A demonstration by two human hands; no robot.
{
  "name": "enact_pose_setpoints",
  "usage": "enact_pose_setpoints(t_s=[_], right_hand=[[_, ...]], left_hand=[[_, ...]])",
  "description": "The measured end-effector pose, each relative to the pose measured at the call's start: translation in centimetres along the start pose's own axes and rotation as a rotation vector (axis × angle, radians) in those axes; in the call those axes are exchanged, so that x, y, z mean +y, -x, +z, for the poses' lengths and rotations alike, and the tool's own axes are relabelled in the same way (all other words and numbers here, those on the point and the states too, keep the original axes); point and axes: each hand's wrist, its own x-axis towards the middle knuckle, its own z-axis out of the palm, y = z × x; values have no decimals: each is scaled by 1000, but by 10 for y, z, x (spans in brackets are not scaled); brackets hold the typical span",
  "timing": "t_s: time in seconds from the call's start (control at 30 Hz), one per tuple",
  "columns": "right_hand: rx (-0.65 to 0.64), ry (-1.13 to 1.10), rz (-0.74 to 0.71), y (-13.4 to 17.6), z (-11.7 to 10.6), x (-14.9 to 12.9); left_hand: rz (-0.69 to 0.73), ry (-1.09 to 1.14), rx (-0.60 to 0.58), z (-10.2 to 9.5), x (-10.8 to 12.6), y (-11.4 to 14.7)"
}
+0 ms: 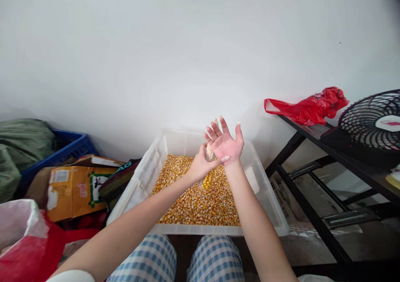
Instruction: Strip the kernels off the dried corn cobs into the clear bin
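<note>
My left hand [201, 164] is wrapped round a corn cob [210, 153] that tilts above the bin. Most of the cob looks pale and bare, while yellow kernels still sit on its lower end. The left thumb reaches across to the base of my right palm. With its palm up and fingers spread, my right hand [227, 146] is open just beside the cob and partly in front of it. Loose corn kernels [190, 209] lie in a translucent plastic bin [140, 186] below both hands.
On the left are a blue crate [70, 146], a cardboard box [73, 190] and a red-and-white bag [28, 240]. To the right, a black folding stand [312, 157] bears a red plastic bag [312, 107] and a black fan [371, 121]. A white wall [200, 56] rises behind the bin.
</note>
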Motion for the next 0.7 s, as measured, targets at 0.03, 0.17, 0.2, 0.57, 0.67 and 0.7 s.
enact_pose_setpoints(t_s=[0.03,0.17,0.2,0.57,0.67,0.7], right_hand=[[-4,-3,4,0,0,0],[-7,0,12,0,-2,0],[-4,4,12,0,-2,0],[135,12,35,-1,-5,-1],[218,31,2,-5,-20,3],[252,37,-19,-6,-25,5]], left_hand=[[1,3,1,0,0,0],[-4,0,13,0,0,0],[-7,-2,13,0,-1,0],[-43,127,71,1,-17,-10],[-70,105,127,-3,-25,-16],[-83,96,141,-5,-28,-18]])
